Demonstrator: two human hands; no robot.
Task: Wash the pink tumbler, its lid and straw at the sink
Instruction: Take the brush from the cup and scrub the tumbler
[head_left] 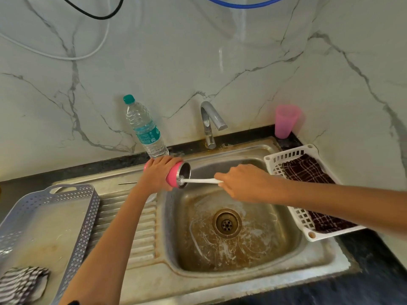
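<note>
My left hand (157, 173) grips the pink tumbler (174, 176), held on its side over the left rim of the steel sink (286, 256), its steel mouth facing right. My right hand (244, 182) holds the white handle of a bottle brush (199, 181); its bristle head sits inside the tumbler's mouth. A thin metal straw (127, 183) lies on the drainboard behind my left arm. A pale round edge, perhaps the lid (152, 198), peeks out beside my left forearm; I cannot tell for sure.
The tap (210, 122) stands behind the basin, no water running. A water bottle (145, 128) stands left of it, a pink plastic cup (285, 121) at the right. White rack (286, 159) with dark cloth on the right; grey basket (88, 208) and striped cloth (21, 282) on the left.
</note>
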